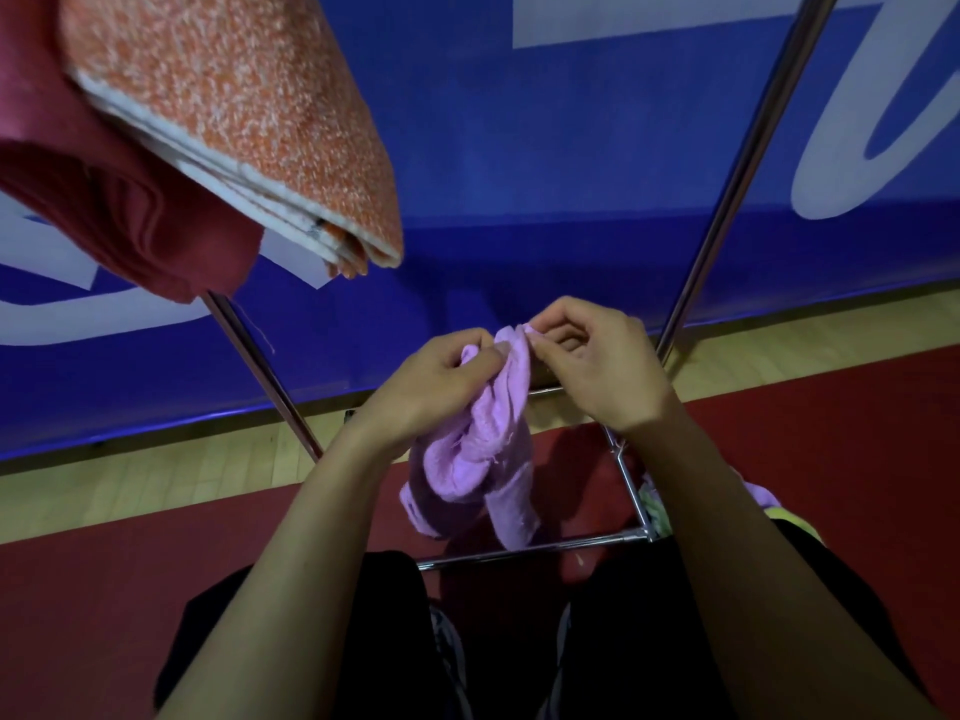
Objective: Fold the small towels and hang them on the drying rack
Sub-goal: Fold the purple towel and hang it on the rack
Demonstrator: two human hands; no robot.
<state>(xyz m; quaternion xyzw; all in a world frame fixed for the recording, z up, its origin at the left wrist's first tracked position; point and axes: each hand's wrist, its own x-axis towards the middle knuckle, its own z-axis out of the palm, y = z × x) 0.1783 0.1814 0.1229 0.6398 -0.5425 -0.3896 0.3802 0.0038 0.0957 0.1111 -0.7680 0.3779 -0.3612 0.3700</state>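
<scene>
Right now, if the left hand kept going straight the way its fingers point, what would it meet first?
The left hand points toward the right hand across the purple towel both pinch, so it would likely meet that towel's top edge, then the right hand's fingertips. Depth is unclear.

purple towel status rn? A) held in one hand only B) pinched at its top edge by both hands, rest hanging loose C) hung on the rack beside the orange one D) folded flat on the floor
B: the left hand and right hand each pinch the top edge of the purple towel, and the rest droops unfolded below them.
</scene>
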